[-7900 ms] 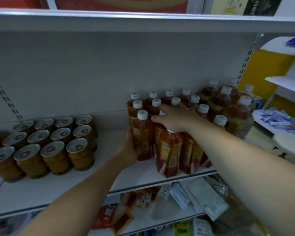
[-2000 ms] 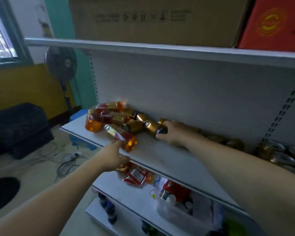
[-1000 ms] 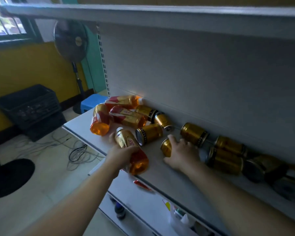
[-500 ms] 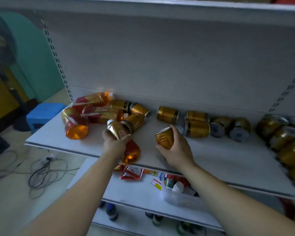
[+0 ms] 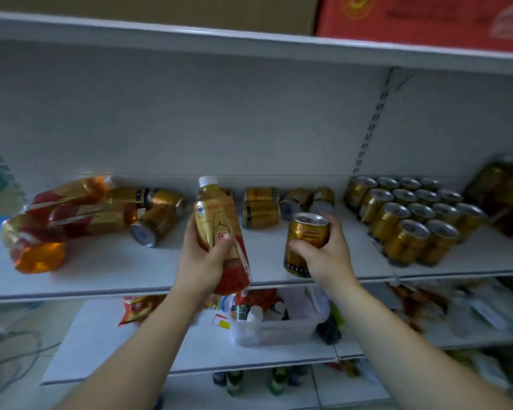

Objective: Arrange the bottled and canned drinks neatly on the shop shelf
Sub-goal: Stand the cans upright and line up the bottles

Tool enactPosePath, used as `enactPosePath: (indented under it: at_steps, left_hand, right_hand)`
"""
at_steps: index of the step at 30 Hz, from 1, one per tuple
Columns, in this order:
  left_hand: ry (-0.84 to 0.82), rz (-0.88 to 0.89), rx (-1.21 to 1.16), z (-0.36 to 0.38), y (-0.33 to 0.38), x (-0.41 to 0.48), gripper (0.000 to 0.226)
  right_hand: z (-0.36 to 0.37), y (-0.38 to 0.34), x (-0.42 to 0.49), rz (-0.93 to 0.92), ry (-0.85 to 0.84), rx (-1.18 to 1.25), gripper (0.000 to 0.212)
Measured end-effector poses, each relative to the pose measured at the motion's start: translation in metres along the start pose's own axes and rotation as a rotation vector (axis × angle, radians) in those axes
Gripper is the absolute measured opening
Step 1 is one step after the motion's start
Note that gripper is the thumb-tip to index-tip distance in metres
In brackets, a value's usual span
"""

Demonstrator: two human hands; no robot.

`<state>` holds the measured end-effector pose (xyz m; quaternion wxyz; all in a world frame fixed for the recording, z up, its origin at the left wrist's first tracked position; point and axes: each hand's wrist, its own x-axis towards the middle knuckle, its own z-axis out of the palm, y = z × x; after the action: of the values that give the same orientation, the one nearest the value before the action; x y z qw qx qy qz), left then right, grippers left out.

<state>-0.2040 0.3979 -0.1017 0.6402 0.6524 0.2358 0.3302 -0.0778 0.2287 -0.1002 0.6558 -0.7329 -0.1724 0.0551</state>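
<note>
My left hand (image 5: 203, 261) grips an amber tea bottle (image 5: 215, 214) with a white cap and red-gold label, held nearly upright above the white shelf (image 5: 125, 261). My right hand (image 5: 328, 253) holds a gold can (image 5: 305, 241) upright, lifted off the shelf. At the left lie several bottles (image 5: 71, 208) on their sides. Loose gold cans (image 5: 259, 208) lie tipped over along the back wall. On the right, upright gold cans (image 5: 409, 214) stand in neat rows.
Upright bottles (image 5: 507, 196) stand blurred at the far right. Cardboard and red boxes (image 5: 421, 13) sit on the shelf above. Below, a clear plastic tub (image 5: 274, 329) and snack packets (image 5: 139, 306) fill a lower shelf. Cables lie on the floor at the left.
Both hands have lifted their drinks off the shelf and turned them upright. The view has swung right, bringing the neat rows of cans into sight.
</note>
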Motion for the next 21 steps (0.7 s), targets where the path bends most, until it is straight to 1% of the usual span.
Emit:
enactPosePath:
  at_steps: [2,4,8,12,14,16,21]
  left_hand:
    - [-0.095,0.017,-0.036,0.045,0.012,-0.007,0.060]
    - [-0.185,-0.011,-0.065,0.094,0.023,-0.015,0.066]
    - [-0.323,-0.014,-0.049,0.201,0.036,-0.042,0.056]
    - [-0.355,0.007,-0.082,0.298,0.042,-0.072,0.060]
    - [-0.365,0.022,-0.083,0.333,0.044,-0.081,0.053]
    - [-0.374,0.029,-0.070,0.356,0.045,-0.085,0.050]
    - [-0.339,0.036,-0.022,0.381,0.051,-0.063,0.056]
  right_hand:
    - [-0.044,-0.002,-0.001,-0.005,0.056,0.004,0.067]
    - [-0.095,-0.005,-0.001,-0.018,0.122,-0.004,0.070]
    - [-0.204,-0.009,-0.001,-0.034,0.226,-0.040,0.077]
    - [-0.298,-0.004,-0.003,-0.050,0.287,-0.106,0.074]
    - [-0.330,0.002,-0.002,-0.023,0.304,-0.139,0.072]
    - [-0.353,0.010,0.002,0.014,0.301,-0.154,0.071]
    - [-0.373,0.040,0.030,0.074,0.207,-0.177,0.065]
